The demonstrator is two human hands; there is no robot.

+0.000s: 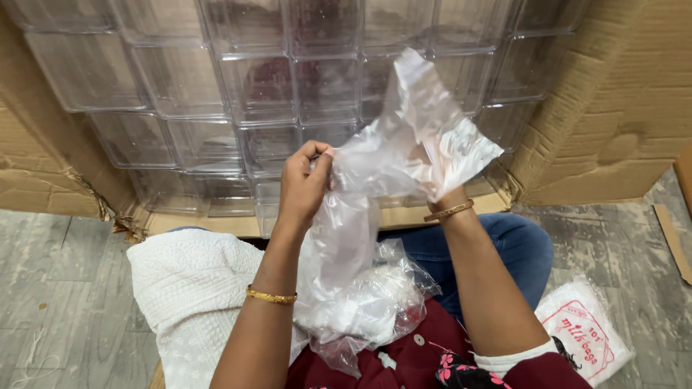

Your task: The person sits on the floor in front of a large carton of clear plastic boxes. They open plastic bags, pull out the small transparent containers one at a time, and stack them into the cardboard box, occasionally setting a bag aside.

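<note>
Head view: left hand (303, 184) pinching the edge of a clear bag (418, 137) between thumb and fingertips, right hand (441, 200) mostly hidden behind the film, fingers impossible to read, though apparently gripping the far side. Bag held up over the lap, in front of a carton (613, 108) stacked with clear boxes (187, 86), mouth seemingly being worked apart and nothing visibly inside yet. More bags (360, 302) crumpled on the lap, a printed pack (584, 328) on the floor beside the right knee.
</note>
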